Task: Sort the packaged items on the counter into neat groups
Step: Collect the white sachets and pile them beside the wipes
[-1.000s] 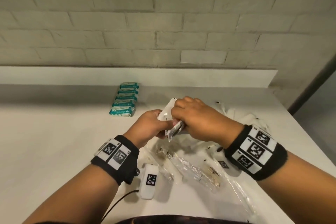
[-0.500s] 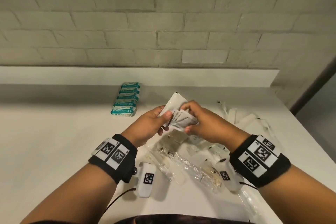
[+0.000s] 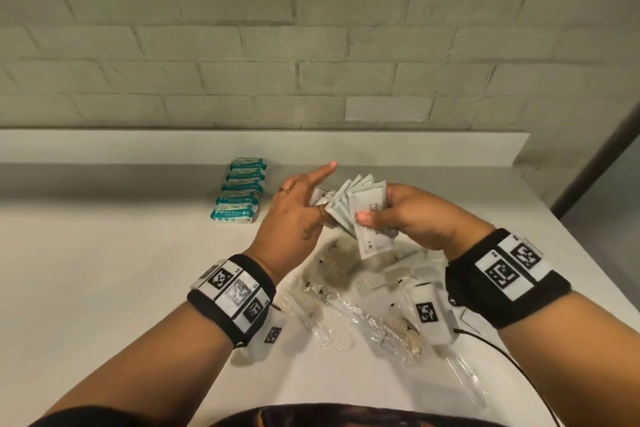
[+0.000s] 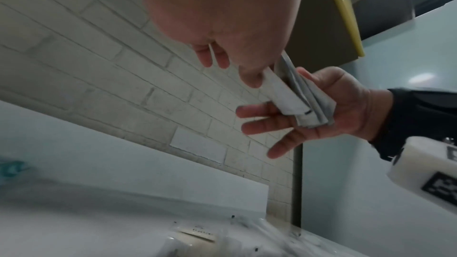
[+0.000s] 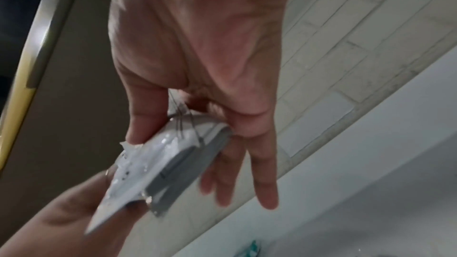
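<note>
- Done so far, by the look of it: the teal packets (image 3: pixel 241 190) lie in one tidy overlapping row on the counter (image 3: pixel 104 270), well beyond the left fingertips and touched by neither hand.
- In hand now: a fan of white sachets (image 3: pixel 360 211), held above the counter between both hands.
- The right hand (image 3: pixel 412 218) pinches the fan, thumb on the front sachet and fingers behind it.
- The left hand (image 3: pixel 294 215) has its forefinger stretched out straight; in the left wrist view its thumb presses the fan's near edge, but how firmly it holds I cannot tell.
- I'd guess the sachets are being squared up before being set down.
- Left to do: the clear-wrapped items (image 3: pixel 363 315) lie jumbled below the fingers, unsorted.
</note>
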Demonstrator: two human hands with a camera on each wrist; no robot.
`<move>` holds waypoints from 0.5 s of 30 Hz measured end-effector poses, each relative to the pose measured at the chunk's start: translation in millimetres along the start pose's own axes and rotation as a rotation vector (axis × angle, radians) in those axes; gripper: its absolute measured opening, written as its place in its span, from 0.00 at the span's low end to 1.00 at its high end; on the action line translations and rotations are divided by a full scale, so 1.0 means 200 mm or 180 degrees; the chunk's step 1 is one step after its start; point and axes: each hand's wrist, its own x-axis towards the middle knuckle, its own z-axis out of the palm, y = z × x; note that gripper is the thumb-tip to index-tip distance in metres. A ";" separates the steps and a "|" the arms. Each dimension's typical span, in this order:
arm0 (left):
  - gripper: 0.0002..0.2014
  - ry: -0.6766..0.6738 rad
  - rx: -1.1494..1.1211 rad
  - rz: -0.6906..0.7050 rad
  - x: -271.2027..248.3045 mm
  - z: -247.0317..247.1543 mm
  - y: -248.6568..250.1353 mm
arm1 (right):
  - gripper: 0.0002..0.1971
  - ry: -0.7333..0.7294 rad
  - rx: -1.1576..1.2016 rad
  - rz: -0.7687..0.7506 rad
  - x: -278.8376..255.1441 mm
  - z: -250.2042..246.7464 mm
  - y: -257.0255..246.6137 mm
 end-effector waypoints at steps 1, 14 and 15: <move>0.24 0.0008 -0.0111 -0.0109 0.00 0.01 0.00 | 0.09 -0.0020 0.0015 -0.0032 0.01 0.03 0.00; 0.07 -0.0488 -0.3040 -0.2725 0.08 -0.03 0.00 | 0.14 0.1041 -0.0503 -0.0215 0.06 0.05 0.08; 0.06 -0.0455 -0.3089 -0.2754 0.09 -0.04 0.00 | 0.14 0.1379 -0.0434 -0.0230 0.07 0.03 0.09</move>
